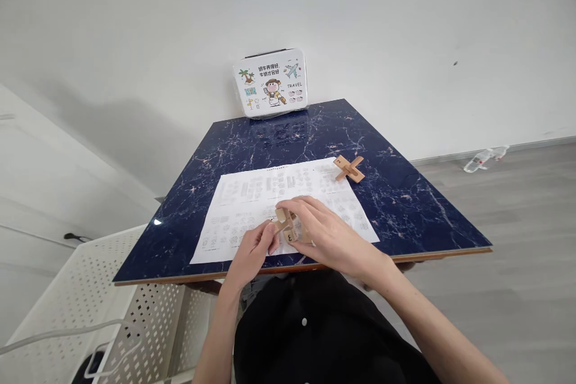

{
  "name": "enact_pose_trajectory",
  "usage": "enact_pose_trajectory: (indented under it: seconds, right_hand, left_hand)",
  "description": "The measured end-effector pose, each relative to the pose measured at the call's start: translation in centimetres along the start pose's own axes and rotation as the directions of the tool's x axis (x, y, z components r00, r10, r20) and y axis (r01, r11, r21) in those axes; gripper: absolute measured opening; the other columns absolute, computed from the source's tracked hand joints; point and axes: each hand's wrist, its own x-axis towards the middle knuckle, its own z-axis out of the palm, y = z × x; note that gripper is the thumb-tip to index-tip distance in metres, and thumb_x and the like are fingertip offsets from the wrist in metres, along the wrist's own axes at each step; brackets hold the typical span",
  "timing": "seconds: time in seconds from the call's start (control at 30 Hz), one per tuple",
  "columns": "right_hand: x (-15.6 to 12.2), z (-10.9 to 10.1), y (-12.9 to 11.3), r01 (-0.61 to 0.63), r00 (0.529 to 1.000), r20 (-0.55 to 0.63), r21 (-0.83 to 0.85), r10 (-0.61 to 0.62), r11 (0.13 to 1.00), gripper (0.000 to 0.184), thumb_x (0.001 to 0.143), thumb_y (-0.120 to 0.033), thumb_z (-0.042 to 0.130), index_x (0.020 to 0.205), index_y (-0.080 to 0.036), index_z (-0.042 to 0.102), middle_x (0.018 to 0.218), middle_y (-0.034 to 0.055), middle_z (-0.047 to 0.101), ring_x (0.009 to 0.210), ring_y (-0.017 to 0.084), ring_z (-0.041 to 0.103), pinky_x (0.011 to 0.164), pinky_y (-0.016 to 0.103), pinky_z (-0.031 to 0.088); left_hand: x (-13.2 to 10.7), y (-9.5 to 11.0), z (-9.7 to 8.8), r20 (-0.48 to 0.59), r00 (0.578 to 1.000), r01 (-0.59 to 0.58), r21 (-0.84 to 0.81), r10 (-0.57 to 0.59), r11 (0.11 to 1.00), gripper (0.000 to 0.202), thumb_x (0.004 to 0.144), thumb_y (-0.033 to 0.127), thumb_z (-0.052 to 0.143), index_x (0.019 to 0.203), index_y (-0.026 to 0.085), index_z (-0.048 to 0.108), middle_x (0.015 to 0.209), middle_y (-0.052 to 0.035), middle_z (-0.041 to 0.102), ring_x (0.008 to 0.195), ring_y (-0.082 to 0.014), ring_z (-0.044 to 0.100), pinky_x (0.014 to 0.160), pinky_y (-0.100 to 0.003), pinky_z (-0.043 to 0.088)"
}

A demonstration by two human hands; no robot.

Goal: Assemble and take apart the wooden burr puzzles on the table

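Note:
Over the printed instruction sheet (234,204), near the table's front edge, I hold light wooden puzzle pieces (290,233), one marked with a 3. My left hand (254,246) pinches the left end of a piece between thumb and fingers. From the right, my right hand (321,228) curls over the pieces, its fingers on their upper and lower sides and partly hiding them. Whether the pieces are interlocked I cannot tell. Beyond my right hand, a cross-shaped wooden assembly (348,169) marked with a 2 lies at the sheet's far right corner.
The dark blue marbled table (180,216) stands against a white wall. A white case (272,84) with cartoon prints leans at its back edge. Left and below is a white perforated cabinet (90,282) with a cable. A clear plastic bottle (483,159) lies on the floor at right.

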Motion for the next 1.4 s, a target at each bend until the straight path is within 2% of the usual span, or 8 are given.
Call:
enact_pose_trajectory:
  seconds: [0.17, 0.3, 0.57, 0.77, 0.93, 1.1, 1.2, 1.4]
  right_hand:
    - [1.0, -0.6, 0.0, 0.057, 0.993, 0.108, -0.019, -0.054, 0.998, 0.062, 0.091, -0.003, 0.06, 0.146, -0.026, 0.044, 0.141, 0.0136, 0.064, 0.131, 0.033, 0.063, 0.1, 0.052, 0.059]
    - [1.5, -0.8, -0.3, 0.09, 0.986, 0.146, -0.052, -0.081, 0.995, 0.05, 0.091, 0.001, 0.056, 0.133, -0.024, 0.05, 0.13, 0.0126, 0.067, 0.121, 0.032, 0.066, 0.091, 0.046, 0.059]
    - [1.9, -1.2, -1.1, 0.161, 0.965, 0.244, -0.259, -0.097, 0.952, 0.044, 0.084, 0.009, 0.045, 0.116, -0.02, 0.049, 0.111, 0.0111, 0.063, 0.091, 0.027, 0.065, 0.069, 0.038, 0.054]
    - [2.3, -0.6, -2.2, 0.205, 0.96, 0.249, -0.32, -0.126, 0.925, 0.053, 0.076, 0.014, 0.051, 0.114, -0.022, 0.052, 0.109, 0.011, 0.066, 0.092, 0.031, 0.065, 0.07, 0.041, 0.057]
    - [2.7, -0.4, -1.4, 0.208, 0.953, 0.27, -0.253, -0.137, 0.945, 0.051, 0.082, 0.008, 0.057, 0.124, -0.021, 0.053, 0.114, 0.0123, 0.069, 0.102, 0.032, 0.067, 0.077, 0.043, 0.059]
    - [2.1, -0.8, 0.4, 0.099, 0.985, 0.142, 0.025, -0.102, 0.995, 0.055, 0.097, -0.02, 0.071, 0.145, -0.023, 0.045, 0.14, 0.015, 0.064, 0.121, 0.032, 0.067, 0.09, 0.045, 0.06]
    - [1.6, -0.6, 0.9, 0.05, 0.99, 0.13, 0.102, -0.063, 0.994, 0.063, 0.099, -0.031, 0.073, 0.151, -0.027, 0.038, 0.146, 0.0136, 0.061, 0.118, 0.031, 0.07, 0.087, 0.043, 0.061]
    - [1.2, 0.2, 0.2, 0.092, 0.982, 0.178, -0.12, -0.07, 0.988, 0.053, 0.094, -0.008, 0.062, 0.141, -0.023, 0.043, 0.124, 0.0136, 0.068, 0.1, 0.03, 0.072, 0.071, 0.038, 0.057]
  left_hand:
    - [0.0, -0.1, 0.0, 0.018, 1.0, 0.01, 0.039, -0.011, 0.999, 0.055, 0.109, 0.06, 0.033, 0.073, 0.021, 0.046, 0.063, 0.002, 0.047, 0.059, -0.0154, 0.038, 0.063, -0.031, 0.031]
    - [0.0, -0.1, 0.1, 0.032, 0.999, 0.003, 0.021, -0.004, 1.0, 0.053, 0.109, 0.058, 0.037, 0.073, 0.021, 0.047, 0.062, 0.0028, 0.048, 0.058, -0.0144, 0.038, 0.062, -0.03, 0.031]
    - [0.0, 0.3, 0.3, 0.021, 0.999, 0.028, 0.077, -0.03, 0.997, 0.052, 0.108, 0.062, 0.038, 0.075, 0.022, 0.047, 0.06, 0.0041, 0.043, 0.056, -0.0141, 0.033, 0.058, -0.03, 0.026]
    - [0.2, -0.4, 0.5, -0.026, 1.0, 0.02, 0.136, -0.016, 0.991, 0.047, 0.102, 0.058, 0.051, 0.073, 0.021, 0.048, 0.061, 0.0041, 0.039, 0.058, -0.0136, 0.03, 0.055, -0.029, 0.023]
    - [0.0, -0.4, 0.3, -0.007, 0.999, 0.04, 0.049, -0.04, 0.998, 0.052, 0.104, 0.062, 0.045, 0.072, 0.022, 0.043, 0.06, 0.0037, 0.037, 0.057, -0.0132, 0.028, 0.056, -0.03, 0.025]
    - [-0.1, -0.6, -0.1, 0.011, 1.0, -0.003, -0.069, 0.004, 0.998, 0.057, 0.106, 0.068, 0.036, 0.075, 0.021, 0.045, 0.063, 0.003, 0.039, 0.057, -0.0136, 0.03, 0.059, -0.03, 0.028]
    - [-0.1, -0.7, -0.2, 0.021, 1.0, 0.003, -0.082, -0.002, 0.997, 0.059, 0.107, 0.068, 0.035, 0.074, 0.021, 0.048, 0.064, 0.0021, 0.038, 0.059, -0.0145, 0.031, 0.059, -0.031, 0.028]
    - [0.0, 0.1, 0.0, 0.056, 0.998, 0.001, -0.003, -0.001, 1.0, 0.054, 0.107, 0.066, 0.038, 0.078, 0.021, 0.05, 0.064, 0.0034, 0.036, 0.057, -0.0139, 0.028, 0.058, -0.03, 0.025]
